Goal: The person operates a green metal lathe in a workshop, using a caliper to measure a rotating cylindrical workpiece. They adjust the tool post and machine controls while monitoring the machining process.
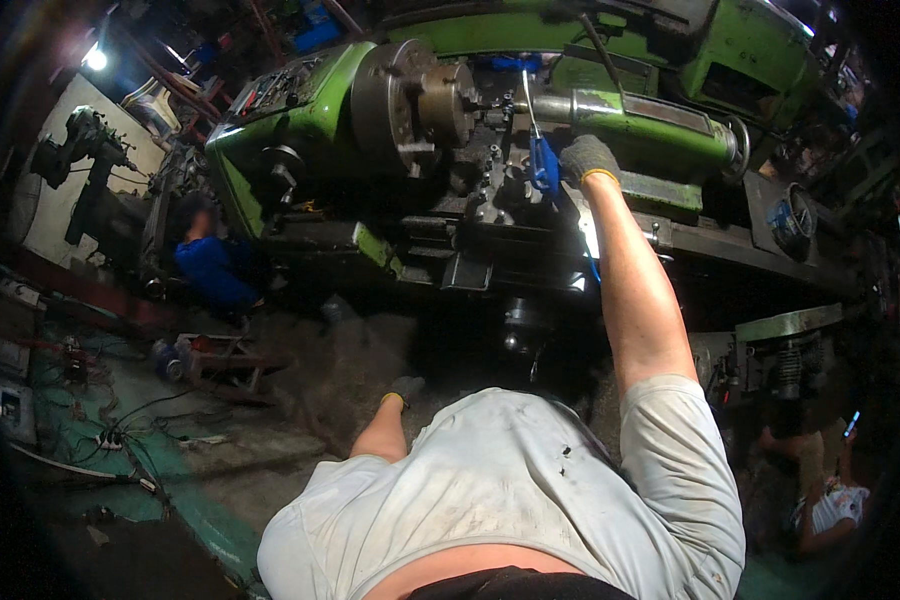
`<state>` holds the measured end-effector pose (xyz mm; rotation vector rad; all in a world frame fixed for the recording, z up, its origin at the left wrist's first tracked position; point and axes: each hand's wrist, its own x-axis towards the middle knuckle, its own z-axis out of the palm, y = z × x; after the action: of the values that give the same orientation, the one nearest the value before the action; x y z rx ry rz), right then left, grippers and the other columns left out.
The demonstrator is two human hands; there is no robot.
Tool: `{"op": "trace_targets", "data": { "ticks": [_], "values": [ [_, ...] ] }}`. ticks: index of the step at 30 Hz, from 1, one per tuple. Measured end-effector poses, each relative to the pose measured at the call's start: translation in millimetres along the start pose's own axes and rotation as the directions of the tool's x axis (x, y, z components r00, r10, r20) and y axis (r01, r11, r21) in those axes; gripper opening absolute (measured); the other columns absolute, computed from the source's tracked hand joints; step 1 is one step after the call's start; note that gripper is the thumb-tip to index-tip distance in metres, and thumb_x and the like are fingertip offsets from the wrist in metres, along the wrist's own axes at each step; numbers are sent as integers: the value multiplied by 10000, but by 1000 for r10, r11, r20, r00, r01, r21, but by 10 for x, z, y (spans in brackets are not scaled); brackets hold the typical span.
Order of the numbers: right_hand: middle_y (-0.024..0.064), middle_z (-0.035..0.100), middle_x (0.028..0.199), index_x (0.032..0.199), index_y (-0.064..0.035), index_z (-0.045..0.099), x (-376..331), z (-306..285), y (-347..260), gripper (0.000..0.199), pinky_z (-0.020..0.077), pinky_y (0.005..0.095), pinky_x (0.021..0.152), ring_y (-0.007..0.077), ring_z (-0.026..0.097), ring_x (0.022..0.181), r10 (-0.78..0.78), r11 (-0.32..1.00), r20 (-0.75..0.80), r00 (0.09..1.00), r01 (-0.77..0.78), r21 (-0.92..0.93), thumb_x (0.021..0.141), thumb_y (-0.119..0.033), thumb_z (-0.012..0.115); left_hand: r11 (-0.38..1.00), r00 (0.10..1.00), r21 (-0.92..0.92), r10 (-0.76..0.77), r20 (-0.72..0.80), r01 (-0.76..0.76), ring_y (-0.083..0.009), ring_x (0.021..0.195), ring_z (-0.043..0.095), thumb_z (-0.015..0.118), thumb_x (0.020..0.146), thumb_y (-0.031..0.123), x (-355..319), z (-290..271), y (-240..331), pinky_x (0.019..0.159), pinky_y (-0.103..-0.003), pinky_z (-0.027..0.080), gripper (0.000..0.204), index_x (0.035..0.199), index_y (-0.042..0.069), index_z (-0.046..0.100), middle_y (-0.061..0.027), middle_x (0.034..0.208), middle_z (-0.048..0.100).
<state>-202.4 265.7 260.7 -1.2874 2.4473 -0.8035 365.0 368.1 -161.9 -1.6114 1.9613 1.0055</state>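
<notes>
Person's gloved right hand [588,160] curls round blue air gun [544,168] at lathe [395,110]; gloved left hand [407,386] hangs low, finger pose impossible to make out.

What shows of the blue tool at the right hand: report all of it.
The blue tool has a bright blue body, plastic or painted by its look, with a long, thin, pale rod, metallic-looking, rising from its top. It points up and slightly left in the picture, in front of the green lathe. The gloved right hand holds it from the right; exact grip and any lathe contact are unclear.
</notes>
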Motion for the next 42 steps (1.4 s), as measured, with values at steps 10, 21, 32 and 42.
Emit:
{"op": "trace_targets", "data": {
  "ticks": [10,21,32,42],
  "values": [
    [274,716,1125,1027,-24,791,-82,-75,36,342,548,478,943,445,691,1100,-63,997,29,998,62,53,846,-292,676,988,990,59,-139,-19,140,-424,1225,635,525,948,608,-803,-329,781,977,-499,513,669,1274,57,717,-224,1381,643],
    [264,740,1064,990,-23,799,76,86,56,399,558,464,925,435,712,1061,-14,1000,46,999,14,9,825,-378,720,961,963,-70,-268,28,269,-421,1368,503,465,972,660,-1166,263,292,1111,-485,404,781,1407,23,586,-251,1491,533],
    [235,743,992,990,-37,781,189,337,294,293,549,471,845,407,721,962,-57,998,-130,990,51,-44,844,-239,626,970,885,-234,-158,-437,58,-432,1486,382,480,995,648,852,-874,250,1223,-467,314,858,1534,-18,444,-287,1585,425],
    [166,748,930,1077,2,741,-47,238,205,238,547,378,820,222,695,833,2,981,-144,990,25,191,939,-123,592,952,646,-292,-279,-711,90,-407,1181,637,594,961,283,2392,-1587,729,994,-503,509,496,1408,68,579,-252,1320,645]
  ]
}}
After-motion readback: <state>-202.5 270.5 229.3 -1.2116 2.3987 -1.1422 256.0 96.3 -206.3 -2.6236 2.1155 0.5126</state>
